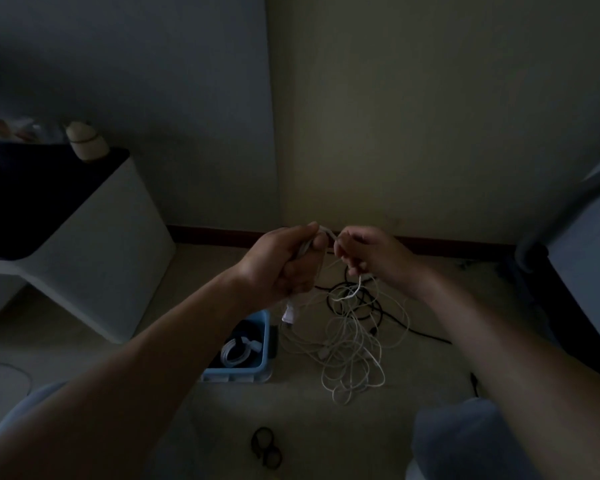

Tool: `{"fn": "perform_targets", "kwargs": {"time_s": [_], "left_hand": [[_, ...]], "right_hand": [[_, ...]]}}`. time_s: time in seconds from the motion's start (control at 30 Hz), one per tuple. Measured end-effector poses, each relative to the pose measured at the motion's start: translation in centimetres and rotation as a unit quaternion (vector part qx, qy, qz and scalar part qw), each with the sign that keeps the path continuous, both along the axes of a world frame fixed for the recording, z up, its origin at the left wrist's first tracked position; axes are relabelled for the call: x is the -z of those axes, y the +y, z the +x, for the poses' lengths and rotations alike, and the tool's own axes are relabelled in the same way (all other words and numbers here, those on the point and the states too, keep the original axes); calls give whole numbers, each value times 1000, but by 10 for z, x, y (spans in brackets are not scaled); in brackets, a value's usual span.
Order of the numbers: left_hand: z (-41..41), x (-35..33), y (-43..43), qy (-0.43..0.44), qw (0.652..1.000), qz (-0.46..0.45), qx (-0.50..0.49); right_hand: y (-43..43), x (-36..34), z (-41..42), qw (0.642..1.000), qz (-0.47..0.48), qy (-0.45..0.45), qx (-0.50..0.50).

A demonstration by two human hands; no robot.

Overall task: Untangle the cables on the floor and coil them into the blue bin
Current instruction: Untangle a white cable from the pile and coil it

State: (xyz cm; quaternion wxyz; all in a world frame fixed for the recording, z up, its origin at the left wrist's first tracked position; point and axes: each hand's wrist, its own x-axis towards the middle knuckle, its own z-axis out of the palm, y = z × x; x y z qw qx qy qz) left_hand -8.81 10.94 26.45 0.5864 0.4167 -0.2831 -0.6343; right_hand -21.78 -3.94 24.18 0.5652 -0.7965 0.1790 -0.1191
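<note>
A tangle of thin white cable [350, 344] hangs from both hands down to the floor, mixed with a black cable [371, 310]. My left hand [284, 261] grips a bunch of white cable, and a white plug end dangles below it. My right hand [371, 254] pinches a strand of the same white cable close beside the left hand. The blue bin [260, 367] stands on the floor under my left forearm, with a coiled white cable [236, 351] inside it.
A white cabinet [94, 258] with a dark top stands at the left. Dark furniture [575, 278] lines the right side. Small black cable ties [265, 446] lie on the floor near my knees. The room is dim, and walls meet in a corner ahead.
</note>
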Motion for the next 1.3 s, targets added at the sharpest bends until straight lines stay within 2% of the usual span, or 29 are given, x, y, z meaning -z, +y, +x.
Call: {"fn": "perform_targets", "kwargs": {"time_s": [0.13,0.3,0.53,0.67,0.77,0.9,1.17,1.3], "left_hand": [[4,-2,1,89,995,-49,-18],[15,-6,0,169,977,-45,-121],[31,-11,2,184,949,-38,-252],[41,-9,2,136,949,-20,-284],[41,-7,0,109,951,-6,-291],[35,-10,-2,65,958,16,-278],[21,-7,-6,-65,966,34,-250],[14,1,-12,-152,974,46,-161]], "right_hand": [[10,8,3,997,63,50,-19],[17,28,10,990,41,127,-42],[36,20,8,994,-45,80,-64],[48,13,8,995,-64,54,-61],[51,3,9,995,-93,33,-21],[49,-1,9,999,-48,6,24],[49,-14,2,990,111,-53,-72],[41,-20,-3,987,129,-57,-78]]}}
